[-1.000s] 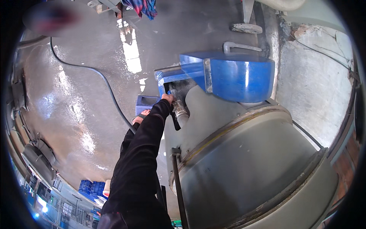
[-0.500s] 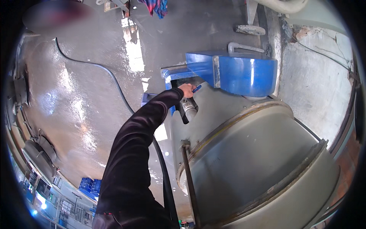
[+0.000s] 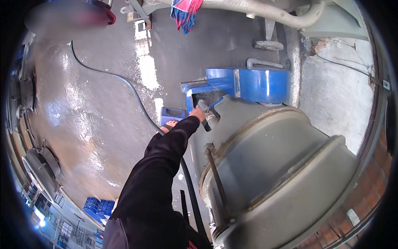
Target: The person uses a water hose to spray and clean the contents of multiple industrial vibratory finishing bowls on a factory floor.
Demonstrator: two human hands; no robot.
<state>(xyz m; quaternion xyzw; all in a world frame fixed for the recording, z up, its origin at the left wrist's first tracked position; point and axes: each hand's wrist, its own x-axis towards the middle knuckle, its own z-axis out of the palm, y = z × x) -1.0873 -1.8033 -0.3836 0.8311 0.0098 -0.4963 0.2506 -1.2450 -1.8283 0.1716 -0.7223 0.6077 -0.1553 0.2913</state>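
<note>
From the lower edge my left arm, in a dark sleeve, reaches up to an opening in a large grey metal machine (image 3: 269,153). There my left hand (image 3: 197,113) is closed at the near end of a metal pipe fitting (image 3: 212,120). Its fingers are partly hidden, so what they grip is unclear. A blue lever (image 3: 216,102) rises just past the hand, apart from it. Behind stands a blue container (image 3: 265,85) with an open-topped blue part on its left. My right hand is out of sight.
A dark hose (image 3: 132,89) runs over the wet floor and under my arm. Beside the opening lies a small blue crate (image 3: 174,113), with what looks like a foot (image 3: 168,125) near it. Blue crates (image 3: 98,206) stand lower left. Coloured cloth (image 3: 185,15) hangs at the top.
My left hand has left the blue lever and moved down and left to the pipe fitting. The lever is uncovered. The whole view has shifted, and the foot-like shape now shows beside my arm.
</note>
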